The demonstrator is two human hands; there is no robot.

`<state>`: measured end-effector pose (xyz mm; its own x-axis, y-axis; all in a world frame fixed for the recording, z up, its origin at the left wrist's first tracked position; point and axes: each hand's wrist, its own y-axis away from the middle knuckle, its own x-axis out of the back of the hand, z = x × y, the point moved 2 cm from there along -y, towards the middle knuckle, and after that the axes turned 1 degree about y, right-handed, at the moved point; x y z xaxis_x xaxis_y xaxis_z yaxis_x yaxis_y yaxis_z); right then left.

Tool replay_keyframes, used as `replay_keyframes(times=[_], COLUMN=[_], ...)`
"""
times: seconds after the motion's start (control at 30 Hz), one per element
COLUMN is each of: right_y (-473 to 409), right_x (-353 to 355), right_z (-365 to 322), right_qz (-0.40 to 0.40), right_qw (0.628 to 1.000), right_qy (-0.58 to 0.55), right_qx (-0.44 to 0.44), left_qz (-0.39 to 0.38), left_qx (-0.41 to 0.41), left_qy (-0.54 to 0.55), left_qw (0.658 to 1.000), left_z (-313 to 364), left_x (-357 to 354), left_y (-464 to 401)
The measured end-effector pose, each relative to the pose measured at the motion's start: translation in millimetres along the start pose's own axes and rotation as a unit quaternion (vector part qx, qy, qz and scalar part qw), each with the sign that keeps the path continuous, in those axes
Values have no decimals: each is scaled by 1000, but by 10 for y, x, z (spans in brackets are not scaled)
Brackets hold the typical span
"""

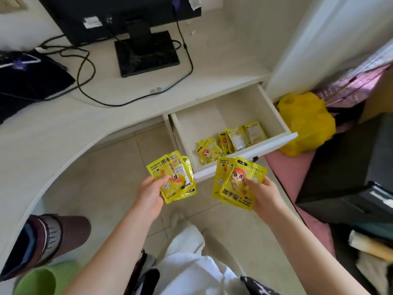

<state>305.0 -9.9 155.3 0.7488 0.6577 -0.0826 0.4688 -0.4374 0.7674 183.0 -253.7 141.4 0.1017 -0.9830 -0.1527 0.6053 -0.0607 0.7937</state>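
Two bundles of glossy yellow foil hand-warmer packets, each packet printed with an orange-haired cartoon figure, are held in the air over the pale tiled floor (102, 188), just in front of an open drawer. The left bundle (177, 177) is several overlapped packets with the print upside down to the camera. The left hand (150, 189) grips it at its lower left corner, thumb on the top face and fingers curled beneath. The right bundle (236, 186) shows at least two packets, the front one upright. The right hand (265, 193) grips it at its right edge, with the thumb pressed across the front face. The bundles are apart and do not touch. The white wooden drawer (276, 140) stands pulled out from under the surface, and its front wall is near both bundles. Inside it, loose yellow packets (231, 140) lie in an overlapping heap against the front wall, some face up and some showing the printed back. The pale curved surface (53, 133) carries a black monitor on a square stand base (146, 54), looping black cables (89, 67) and a dark padded bag (32, 75) at the left edge. A crumpled yellow plastic bag (306, 124) sits to the right of the drawer. White trousers (187, 265) show at the bottom of the view.
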Motion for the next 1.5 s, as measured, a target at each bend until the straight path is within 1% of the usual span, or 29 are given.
replay_keyframes(times=[0.17,0.27,0.4,0.6,0.8,0.9,1.1,1.17,1.3,1.43,1.5], right_y=[-445,-763,-1220,-1916,-2555,-2882,-3536,-3734,-4008,-4070,-4040], right_x=[150,150,117,54,-17,-51,-167,-215,-269,-248,-209], right_z=[-476,-779,-1163,-1645,-1843,-1859,-1844,-1842,-1779,-1747,-1745], right_qz=[10,27,44,40,20,10,3,-6,-27,-35,-34], right_qw=[1000,1000,998,994,987,980,969,962,939,897,881], right_qy=[6,14,27,101,151,189,241,271,341,441,473], right_qx=[-2,-5,-20,-17,-51,-62,-56,-46,-29,-12,-1], left_qz=[-24,-24,-10,26,39,78,120,120,118,88,81], left_qx=[9,15,47,93,128,135,141,142,109,58,45], left_qy=[-9,-17,-24,-33,-35,-27,-13,-15,-38,-165,-207], left_qw=[1000,999,999,995,990,987,983,982,986,981,974], left_z=[88,174,266,329,263,180,80,104,87,-12,-29], left_x=[-693,-1052,-1486,-1972,-2399,-2544,-2773,-2853,-2949,-2887,-2841], left_y=[-285,-511,-792,-1289,-1716,-1966,-2450,-2526,-2700,-2815,-2800])
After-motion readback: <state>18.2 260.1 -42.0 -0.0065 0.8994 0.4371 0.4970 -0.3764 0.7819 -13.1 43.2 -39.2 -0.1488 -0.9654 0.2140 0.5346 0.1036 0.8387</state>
